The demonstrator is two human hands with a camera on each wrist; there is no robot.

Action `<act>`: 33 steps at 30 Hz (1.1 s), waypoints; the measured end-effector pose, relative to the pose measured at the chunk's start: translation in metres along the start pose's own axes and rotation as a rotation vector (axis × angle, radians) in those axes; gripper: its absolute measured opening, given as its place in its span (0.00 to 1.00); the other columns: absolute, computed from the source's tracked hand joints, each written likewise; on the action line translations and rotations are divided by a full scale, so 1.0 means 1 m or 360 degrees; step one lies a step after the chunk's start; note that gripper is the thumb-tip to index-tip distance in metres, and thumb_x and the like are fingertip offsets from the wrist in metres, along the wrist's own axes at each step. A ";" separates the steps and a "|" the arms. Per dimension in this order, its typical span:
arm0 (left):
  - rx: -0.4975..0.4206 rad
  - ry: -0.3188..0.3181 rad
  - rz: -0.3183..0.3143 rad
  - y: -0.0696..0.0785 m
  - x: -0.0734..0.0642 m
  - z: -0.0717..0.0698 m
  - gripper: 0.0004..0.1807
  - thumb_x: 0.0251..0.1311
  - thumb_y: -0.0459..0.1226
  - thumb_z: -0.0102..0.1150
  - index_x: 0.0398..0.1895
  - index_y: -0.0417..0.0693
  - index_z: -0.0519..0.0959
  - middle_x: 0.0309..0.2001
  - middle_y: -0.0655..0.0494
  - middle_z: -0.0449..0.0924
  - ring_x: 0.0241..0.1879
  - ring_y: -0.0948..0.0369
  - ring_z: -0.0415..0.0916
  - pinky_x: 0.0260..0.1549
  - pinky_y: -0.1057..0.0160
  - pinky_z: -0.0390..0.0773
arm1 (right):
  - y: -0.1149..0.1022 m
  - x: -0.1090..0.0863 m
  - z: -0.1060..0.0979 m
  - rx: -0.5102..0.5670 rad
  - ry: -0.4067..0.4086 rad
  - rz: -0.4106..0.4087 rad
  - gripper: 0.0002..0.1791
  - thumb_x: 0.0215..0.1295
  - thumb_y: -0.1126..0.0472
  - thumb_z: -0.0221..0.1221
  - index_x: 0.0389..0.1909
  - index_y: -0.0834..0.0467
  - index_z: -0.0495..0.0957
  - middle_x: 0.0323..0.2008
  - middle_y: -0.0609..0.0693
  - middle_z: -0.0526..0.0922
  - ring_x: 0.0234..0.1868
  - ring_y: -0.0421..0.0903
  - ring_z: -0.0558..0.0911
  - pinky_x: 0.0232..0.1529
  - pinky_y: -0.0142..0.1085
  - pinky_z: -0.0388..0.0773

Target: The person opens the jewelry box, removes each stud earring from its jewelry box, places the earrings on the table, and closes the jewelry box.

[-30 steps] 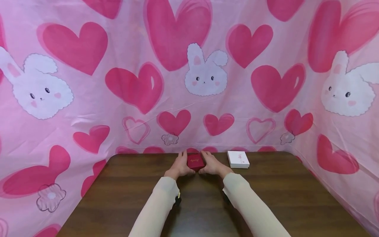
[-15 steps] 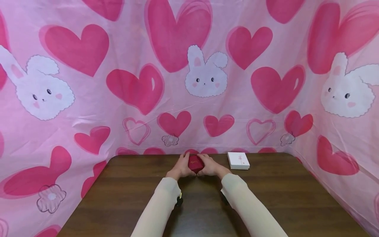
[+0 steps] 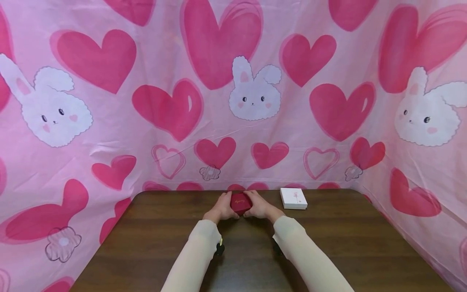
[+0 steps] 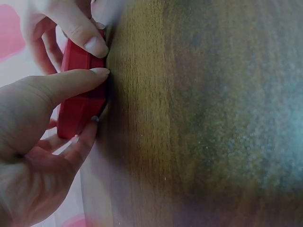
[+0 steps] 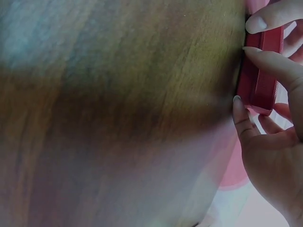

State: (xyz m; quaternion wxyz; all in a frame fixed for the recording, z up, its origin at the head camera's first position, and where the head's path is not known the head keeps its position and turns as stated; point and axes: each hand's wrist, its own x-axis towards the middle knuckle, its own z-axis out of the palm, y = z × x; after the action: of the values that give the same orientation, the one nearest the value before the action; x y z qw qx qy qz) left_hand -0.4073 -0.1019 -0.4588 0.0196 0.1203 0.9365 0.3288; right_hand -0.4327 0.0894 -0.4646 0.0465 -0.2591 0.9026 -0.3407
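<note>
A small dark red box (image 3: 240,202) with gold lettering on its lid stands at the far edge of the table. From its left side my left hand (image 3: 223,207) grips it, thumb on the near face and fingers around the side. The right hand (image 3: 259,205) grips the opposite side in the same way. Both wrist views show the box's red walls (image 4: 75,113) between thumbs and fingers, its lower edge at the tabletop. The lid appears in place. The far side of the box is hidden.
A white flat box (image 3: 293,198) with a pink print lies to the right of the right hand. The brown wooden table (image 3: 248,251) stretches toward the person. A pink cloth (image 3: 251,134) with hearts and rabbits hangs behind the table and along both sides.
Both hands have shifted slightly around the red box, and the thumbs have changed place on its near face. The white box has stayed put.
</note>
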 end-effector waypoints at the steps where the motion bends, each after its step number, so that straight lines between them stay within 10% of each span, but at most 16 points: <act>1: -0.0001 -0.0001 0.0008 0.000 -0.001 0.000 0.48 0.43 0.35 0.83 0.67 0.38 0.65 0.56 0.41 0.70 0.57 0.46 0.70 0.59 0.44 0.75 | 0.000 -0.001 0.001 -0.0002 0.0002 -0.0004 0.50 0.47 0.66 0.77 0.72 0.65 0.63 0.66 0.63 0.67 0.60 0.59 0.73 0.63 0.56 0.70; 33: -0.0034 -0.0049 0.0151 0.008 -0.015 -0.014 0.42 0.44 0.34 0.82 0.63 0.40 0.68 0.56 0.43 0.71 0.56 0.48 0.70 0.59 0.45 0.75 | -0.013 -0.019 -0.013 -0.0032 0.0036 -0.0079 0.49 0.49 0.66 0.76 0.72 0.66 0.64 0.64 0.62 0.67 0.59 0.58 0.74 0.63 0.54 0.71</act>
State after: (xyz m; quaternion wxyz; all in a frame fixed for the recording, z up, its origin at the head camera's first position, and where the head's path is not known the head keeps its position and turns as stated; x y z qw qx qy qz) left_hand -0.3929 -0.1080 -0.4441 0.0197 0.1695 0.9258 0.3373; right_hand -0.4137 0.0978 -0.4482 0.0254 -0.2780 0.8997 -0.3356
